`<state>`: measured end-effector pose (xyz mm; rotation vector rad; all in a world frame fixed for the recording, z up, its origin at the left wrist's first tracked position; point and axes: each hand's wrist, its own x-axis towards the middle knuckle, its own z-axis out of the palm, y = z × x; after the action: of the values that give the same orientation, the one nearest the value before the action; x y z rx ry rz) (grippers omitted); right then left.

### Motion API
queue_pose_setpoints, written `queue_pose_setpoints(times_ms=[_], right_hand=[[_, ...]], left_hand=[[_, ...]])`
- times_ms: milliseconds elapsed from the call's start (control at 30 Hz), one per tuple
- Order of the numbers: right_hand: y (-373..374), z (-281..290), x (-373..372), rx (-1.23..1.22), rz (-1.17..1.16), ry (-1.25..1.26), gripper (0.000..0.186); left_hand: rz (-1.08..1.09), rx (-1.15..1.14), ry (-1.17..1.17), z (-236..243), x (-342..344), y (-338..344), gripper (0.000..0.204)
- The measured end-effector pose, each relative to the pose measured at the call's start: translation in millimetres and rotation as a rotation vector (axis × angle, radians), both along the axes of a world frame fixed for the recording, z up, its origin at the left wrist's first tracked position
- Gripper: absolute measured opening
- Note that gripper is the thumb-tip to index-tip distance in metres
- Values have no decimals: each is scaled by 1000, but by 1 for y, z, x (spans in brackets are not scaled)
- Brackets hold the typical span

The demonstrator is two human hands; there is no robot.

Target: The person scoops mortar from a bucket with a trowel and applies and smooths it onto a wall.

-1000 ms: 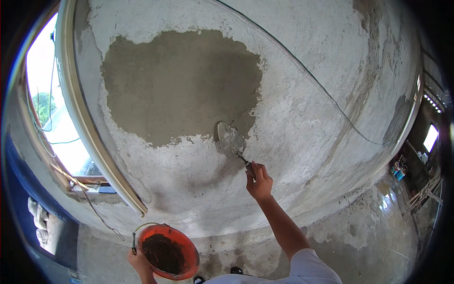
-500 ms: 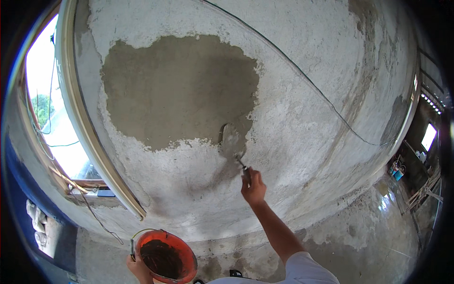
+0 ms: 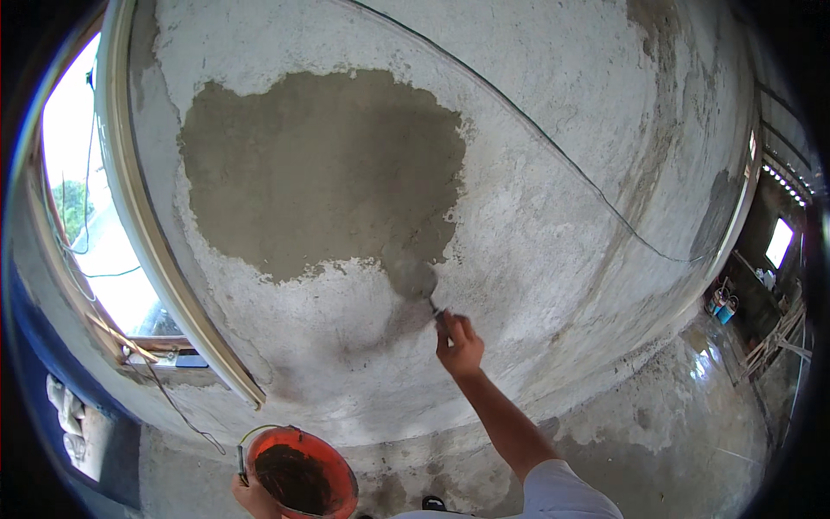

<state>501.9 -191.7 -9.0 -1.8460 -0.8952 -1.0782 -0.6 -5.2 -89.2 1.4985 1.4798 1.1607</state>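
My right hand [image 3: 458,344] grips the dark handle of a trowel [image 3: 415,278], whose blurred blade lies at the lower right edge of a rough grey patch of wet-looking plaster [image 3: 320,173] on the whitish wall [image 3: 553,277]. At the bottom my left hand [image 3: 254,495] holds an orange bucket [image 3: 346,471] at its left side, by the wire handle's grip. Dark grey wet mix sits inside the bucket.
On the left are a bright window [image 3: 86,199] with loose wires and a pale vertical strip [image 3: 147,208]. A cable [image 3: 553,138] crosses the upper wall. Sticks [image 3: 774,342] and containers [image 3: 724,307] stand at far right. A shoe [image 3: 432,503] shows on the concrete floor [image 3: 631,458].
The trowel and my right hand have moved downward and slightly left along the patch's lower edge. The plaster there reaches a little lower. My left hand still holds the bucket.
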Motion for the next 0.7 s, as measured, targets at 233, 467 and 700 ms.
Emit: queue_pose_setpoints(times_ms=[233, 467, 700], right_hand=[[-8, -11, 1, 132, 147, -46, 53], [-11, -5, 21, -14, 22, 4, 42], [-27, -10, -3, 52, 121, -32, 46]], left_hand=[[18, 0, -316, 21, 7, -10, 34], [46, 51, -135, 4, 4, -7, 36], [90, 62, -172, 17, 15, -20, 36]])
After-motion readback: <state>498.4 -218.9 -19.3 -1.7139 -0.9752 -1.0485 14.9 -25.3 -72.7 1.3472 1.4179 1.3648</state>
